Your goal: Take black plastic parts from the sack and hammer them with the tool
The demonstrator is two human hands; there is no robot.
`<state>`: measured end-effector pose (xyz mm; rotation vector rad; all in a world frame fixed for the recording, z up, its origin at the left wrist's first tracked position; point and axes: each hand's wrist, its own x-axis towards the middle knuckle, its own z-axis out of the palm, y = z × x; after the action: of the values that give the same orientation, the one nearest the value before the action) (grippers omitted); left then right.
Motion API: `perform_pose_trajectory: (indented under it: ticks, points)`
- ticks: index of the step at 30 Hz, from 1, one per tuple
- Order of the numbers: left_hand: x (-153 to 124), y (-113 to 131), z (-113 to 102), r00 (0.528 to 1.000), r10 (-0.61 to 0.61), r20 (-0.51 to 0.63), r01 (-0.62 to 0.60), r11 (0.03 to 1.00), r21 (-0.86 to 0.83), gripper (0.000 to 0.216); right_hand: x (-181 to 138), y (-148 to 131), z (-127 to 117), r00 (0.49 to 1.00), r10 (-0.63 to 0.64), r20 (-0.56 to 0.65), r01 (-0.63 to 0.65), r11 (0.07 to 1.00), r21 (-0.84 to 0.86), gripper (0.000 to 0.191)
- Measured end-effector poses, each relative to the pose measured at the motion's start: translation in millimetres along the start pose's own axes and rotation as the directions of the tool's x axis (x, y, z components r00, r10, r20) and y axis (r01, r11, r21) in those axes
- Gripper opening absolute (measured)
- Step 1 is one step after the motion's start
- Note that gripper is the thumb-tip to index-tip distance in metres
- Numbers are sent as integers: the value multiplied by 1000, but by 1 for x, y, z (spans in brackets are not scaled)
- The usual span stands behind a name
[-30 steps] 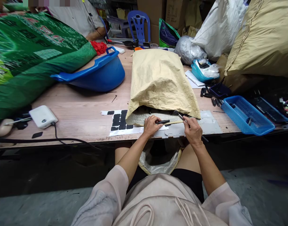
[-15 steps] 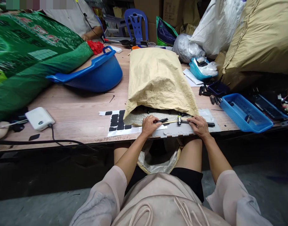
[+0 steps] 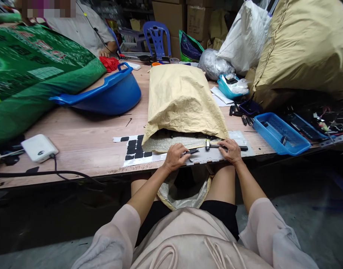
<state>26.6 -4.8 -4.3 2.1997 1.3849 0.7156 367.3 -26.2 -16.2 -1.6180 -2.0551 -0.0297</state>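
When viewed from the tan sack (image 3: pixel 185 97), left hand (image 3: pixel 175 157): pinching a black slim piece (image 3: pixel 194 151) in front of the open mouth; exact shape blurred.
Right hand (image 3: pixel 230 151): grasping the handle of a hammer (image 3: pixel 207 145), before the sack's right corner.
Hammer: a second ago slanting with head at the sack's mouth; now lying level along the front lip, head leftward, apparently brought to hand beside the black piece for working.
Table edge (image 3: pixel 104 175): just in front of the sack, close under both hands, leaving only a narrow strip of grey board (image 3: pixel 240 138).
Room: tighter right of the sack, toward the blue basket (image 3: pixel 289 148); wider leftward, past the sticker sheet (image 3: pixel 126 161).
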Motion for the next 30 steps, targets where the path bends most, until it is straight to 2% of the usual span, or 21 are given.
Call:
perform_pose_trajectory:
  ticks: [1, 3, 5, 7, 9, 12, 14, 16, 18, 20, 23, 25, 27, 30]
  points:
    - [-10, 3, 0, 995, 95, 35, -94, 996, -4, 19, 0, 0, 0, 1000, 0, 1, 0, 1000, -1, 25]
    - [-36, 10, 6, 955, 263, 137, -262, 965, -31, 25, 0, 0, 1, 1000, 2, 0, -2, 1000, -2, 25]
    - [-66, 14, 18, 910, 344, 234, -342, 938, -48, 28, 0, 0, 2, 1000, 6, 0, -6, 1000, -2, 24]
    - [-93, 16, 34, 903, 312, 295, -323, 946, -10, 25, 0, -1, 2, 1000, 9, -4, -9, 1000, -1, 23]
    - [-111, 15, 49, 923, 214, 319, -243, 969, 52, 19, 0, -2, 1, 1000, 11, -7, -12, 1000, -1, 23]
    - [-116, 19, 56, 947, 148, 285, -174, 982, 69, 22, 0, -4, 1, 1000, 13, -5, -13, 1000, 2, 24]
    - [-102, 26, 51, 964, 177, 197, -188, 981, 40, 23, 0, -4, 1, 1000, 14, -6, -14, 1000, 1, 23]
    - [-72, 37, 41, 985, 161, 55, -163, 986, 28, 24, 0, -4, 2, 1000, 16, -8, -16, 1000, -2, 23]
    - [-32, 46, 33, 995, 34, -94, -31, 999, 26, 21, 0, -4, 3, 1000, 17, -4, -17, 1000, -5, 22]
    - [10, 53, 29, 975, -147, -169, 151, 988, 14, 17, 0, -3, 4, 1000, 18, -4, -18, 1000, -5, 22]
    - [60, 58, 34, 911, -372, -175, 379, 925, 7, 17, 0, -4, 4, 1000, 21, -10, -21, 1000, -3, 22]
    - [79, 59, 40, 875, -456, -160, 464, 886, 11, 19, -1, -5, 4, 1000, 16, -7, -16, 1000, 4, 22]
    - [86, 58, 44, 856, -494, -152, 501, 866, 5, 16, -1, -5, 3, 1000, 10, -4, -10, 1000, 12, 22]
    - [81, 53, 45, 861, -486, -148, 490, 871, -11, 13, -1, -6, 3, 1000, 15, -5, -15, 1000, 14, 22]
